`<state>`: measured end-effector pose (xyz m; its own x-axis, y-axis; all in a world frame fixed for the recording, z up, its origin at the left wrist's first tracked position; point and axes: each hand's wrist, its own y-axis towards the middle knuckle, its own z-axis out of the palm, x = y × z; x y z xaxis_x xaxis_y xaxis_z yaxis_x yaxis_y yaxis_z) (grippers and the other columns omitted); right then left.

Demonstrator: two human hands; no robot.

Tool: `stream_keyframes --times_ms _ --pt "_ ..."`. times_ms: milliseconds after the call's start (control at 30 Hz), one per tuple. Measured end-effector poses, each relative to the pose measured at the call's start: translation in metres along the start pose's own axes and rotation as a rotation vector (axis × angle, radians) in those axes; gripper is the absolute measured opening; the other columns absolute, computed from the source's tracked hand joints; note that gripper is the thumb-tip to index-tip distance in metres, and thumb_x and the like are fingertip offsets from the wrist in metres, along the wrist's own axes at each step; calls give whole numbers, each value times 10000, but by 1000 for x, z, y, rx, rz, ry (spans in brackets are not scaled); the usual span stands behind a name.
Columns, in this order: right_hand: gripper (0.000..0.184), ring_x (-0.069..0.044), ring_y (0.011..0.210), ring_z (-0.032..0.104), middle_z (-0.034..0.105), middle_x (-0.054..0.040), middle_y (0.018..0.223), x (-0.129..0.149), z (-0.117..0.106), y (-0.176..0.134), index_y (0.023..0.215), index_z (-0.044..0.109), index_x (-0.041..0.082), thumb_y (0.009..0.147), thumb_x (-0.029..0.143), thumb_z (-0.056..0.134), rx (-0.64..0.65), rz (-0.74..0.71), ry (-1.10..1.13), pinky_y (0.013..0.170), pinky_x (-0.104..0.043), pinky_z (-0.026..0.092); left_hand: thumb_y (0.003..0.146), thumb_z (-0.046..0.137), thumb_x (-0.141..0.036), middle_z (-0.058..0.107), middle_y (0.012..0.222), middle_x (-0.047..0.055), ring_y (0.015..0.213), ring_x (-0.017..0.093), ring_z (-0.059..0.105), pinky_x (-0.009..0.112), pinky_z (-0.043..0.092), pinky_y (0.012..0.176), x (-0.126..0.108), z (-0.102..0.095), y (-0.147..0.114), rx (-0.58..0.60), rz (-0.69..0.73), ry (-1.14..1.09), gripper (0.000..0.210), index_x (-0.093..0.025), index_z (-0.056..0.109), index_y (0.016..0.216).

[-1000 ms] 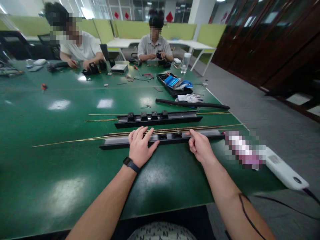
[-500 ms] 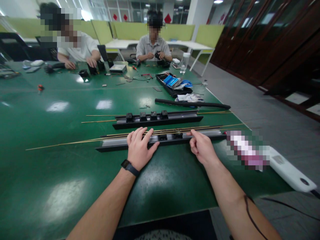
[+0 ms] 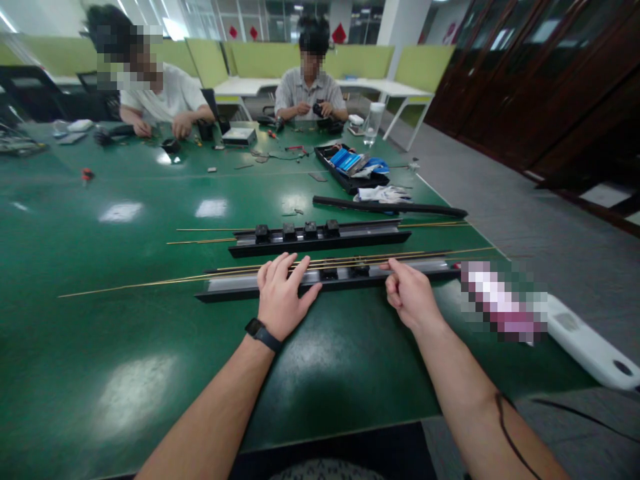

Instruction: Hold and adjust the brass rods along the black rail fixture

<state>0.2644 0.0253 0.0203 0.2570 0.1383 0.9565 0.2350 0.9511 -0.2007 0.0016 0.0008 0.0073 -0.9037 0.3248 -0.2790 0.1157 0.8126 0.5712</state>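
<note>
A long black channel (image 3: 350, 285) with a pale inner strip lies across the table in front of me. Thin brass-coloured rods (image 3: 165, 281) run along it and stick out past its left end. My left hand (image 3: 284, 293) rests over the channel and rods, fingers spread, a dark band on its wrist. Right of it, small black blocks (image 3: 360, 267) sit inside the channel under the rods. My right hand (image 3: 411, 291) is closed at the channel's right part, its index fingertip at the rods; what it pinches, if anything, is hidden.
A second black channel (image 3: 320, 243) with several black blocks lies just beyond. Farther back are a black strip (image 3: 390, 207), white gloves (image 3: 384, 194) and a black tray (image 3: 333, 160). A white device (image 3: 583, 340) lies at right. Two people (image 3: 310, 87) sit opposite, handling small parts.
The view has shifted slightly, so everything sits a little farther right. Both hands keep their places at the channel. The left-hand person's hands have moved slightly.
</note>
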Motion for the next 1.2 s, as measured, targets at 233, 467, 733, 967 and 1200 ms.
stream_keyframes --times_ms 233,467,733,967,1200 --pt "272 -53 260 292 464 70 419 1 -3 3 848 673 158 816 415 758 -96 -27 31 280 -186 167 932 651 -480 619 1410 114 1401 315 492 523 273 1195 0 0 0 -3 0 15 486 -279 616 1373" --pt "301 -52 273 299 475 67 432 0 -2 1 866 682 158 810 437 781 -48 -31 32 280 -186 180 933 647 -482 618 1411 113 1405 313 485 515 276 1200 -1 -1 0 0 -1 9 491 -274 618 1376" --pt "377 -48 286 287 498 63 438 -1 6 -5 908 690 156 789 494 809 73 18 -14 286 -181 168 927 656 -477 611 1422 113 1408 319 481 520 276 1199 0 0 -1 6 -9 -3 501 -280 612 1386" --pt "328 -48 279 295 484 67 431 1 2 -2 877 680 158 792 450 802 21 8 14 284 -178 172 934 648 -481 611 1418 118 1407 315 479 511 284 1195 -1 -2 0 9 -1 5 501 -263 612 1383" --pt "283 -54 270 300 474 67 430 2 -3 1 852 672 164 803 423 775 -82 -14 32 276 -184 183 936 644 -485 612 1422 118 1411 313 481 509 287 1194 -1 -2 -1 11 0 4 498 -268 612 1382"
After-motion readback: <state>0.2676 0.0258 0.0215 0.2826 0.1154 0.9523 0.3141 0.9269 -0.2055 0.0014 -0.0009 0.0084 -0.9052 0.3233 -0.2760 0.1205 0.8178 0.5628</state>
